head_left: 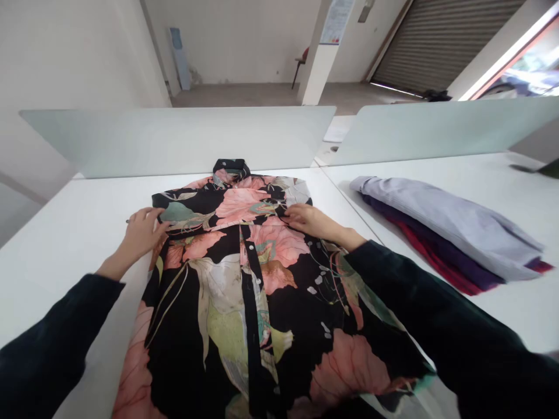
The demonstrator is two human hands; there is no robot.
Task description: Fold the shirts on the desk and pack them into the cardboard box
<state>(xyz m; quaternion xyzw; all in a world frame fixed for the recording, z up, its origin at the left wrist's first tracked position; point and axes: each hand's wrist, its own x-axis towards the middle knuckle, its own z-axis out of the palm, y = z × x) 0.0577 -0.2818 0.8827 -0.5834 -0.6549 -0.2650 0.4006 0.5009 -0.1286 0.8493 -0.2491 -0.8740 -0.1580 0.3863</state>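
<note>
A black floral shirt with pink blooms and green leaves lies spread on the table, its button front facing up and its collar at the far end. Across its chest runs a folded band of the same cloth, which looks like a sleeve. At the left end of this band my left hand grips the cloth, thumb near the lower edge. My right hand pinches the band's right end, fingertips together on the fabric. The shirt's near end runs out of view at the bottom.
Folded garments, light grey over purple and red, lie in a stack on the right of the white table. Frosted partition panels stand along the far edge. Beyond are a water dispenser, a pillar and a roller shutter.
</note>
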